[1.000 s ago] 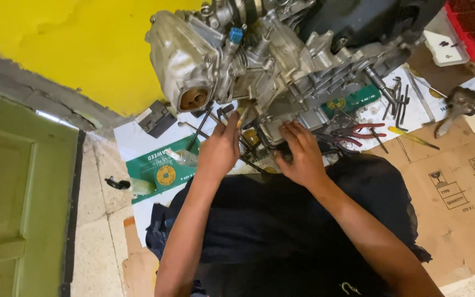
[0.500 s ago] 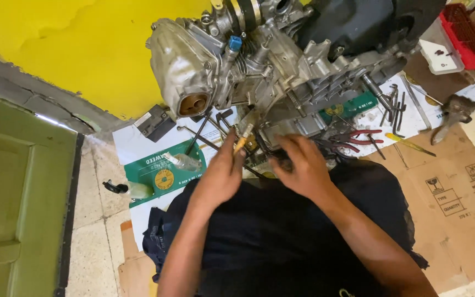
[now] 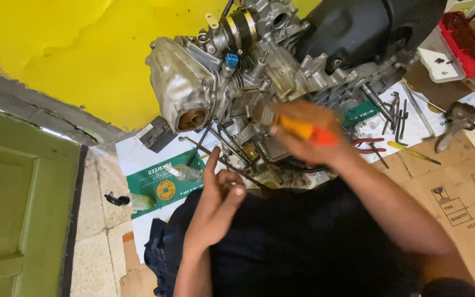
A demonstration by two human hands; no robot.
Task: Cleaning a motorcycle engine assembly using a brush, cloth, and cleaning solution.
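Observation:
A grey metal engine (image 3: 232,82) stands on paper sheets against a yellow wall. My right hand (image 3: 311,137) is blurred in front of the engine's lower middle and grips a screwdriver with an orange and yellow handle (image 3: 303,130). My left hand (image 3: 218,201) is lower and apart from the engine, over my dark-clothed lap (image 3: 314,247). Its index finger is raised and the other fingers curl against the thumb. Whether something small is pinched there I cannot tell. Thin metal rods (image 3: 221,146) stick out under the engine near it.
Red-handled pliers (image 3: 369,144), several wrenches (image 3: 394,113) and a yellow screwdriver (image 3: 413,153) lie on the paper at right. Cardboard (image 3: 457,192) covers the floor at right, with a red crate (image 3: 468,38) behind it. A green door (image 3: 17,209) stands at left.
My left hand has pulled back from the engine toward my lap. The orange-handled screwdriver now sits in my right hand, which has lifted toward the engine. The view has shifted closer.

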